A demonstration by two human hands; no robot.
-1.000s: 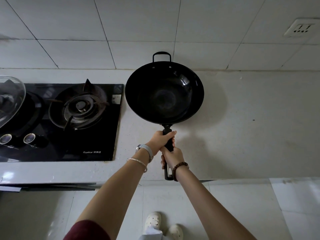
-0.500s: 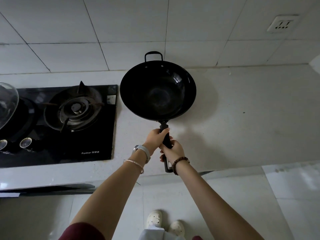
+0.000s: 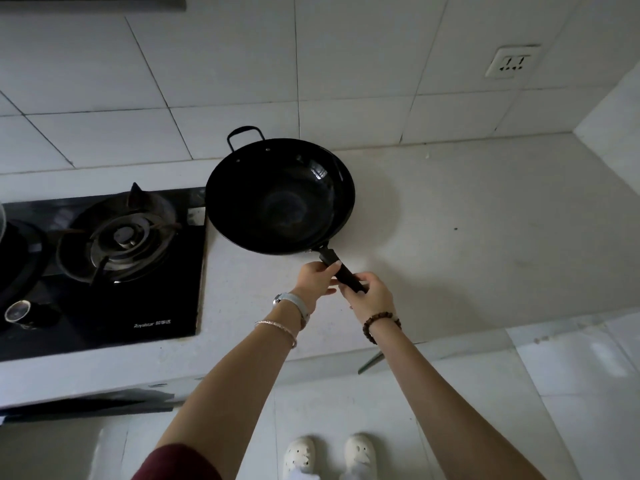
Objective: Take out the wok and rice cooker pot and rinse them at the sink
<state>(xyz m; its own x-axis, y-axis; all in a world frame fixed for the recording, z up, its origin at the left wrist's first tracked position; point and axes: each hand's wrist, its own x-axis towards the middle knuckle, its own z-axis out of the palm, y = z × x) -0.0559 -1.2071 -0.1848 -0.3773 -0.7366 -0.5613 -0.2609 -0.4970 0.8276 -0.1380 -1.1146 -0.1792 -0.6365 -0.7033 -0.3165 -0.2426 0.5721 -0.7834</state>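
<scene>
A black wok (image 3: 280,197) with a small loop handle at its far rim hangs over the white counter (image 3: 467,237), just right of the stove. Its long black handle points toward me and to the right. My left hand (image 3: 317,280) grips the handle close to the bowl. My right hand (image 3: 370,297) grips the handle's near end, fingers curled round it. The wok looks empty inside. No rice cooker pot or sink is in view.
A black glass gas stove (image 3: 104,265) with a burner and a knob fills the left of the counter. A tiled wall with a socket (image 3: 512,62) rises behind. A side wall closes the counter at far right. Pale floor tiles and my white shoes lie below.
The wok has swung so its handle now angles to the right, and both hands have shifted right with it. My view has moved, showing more of the counter's right end.
</scene>
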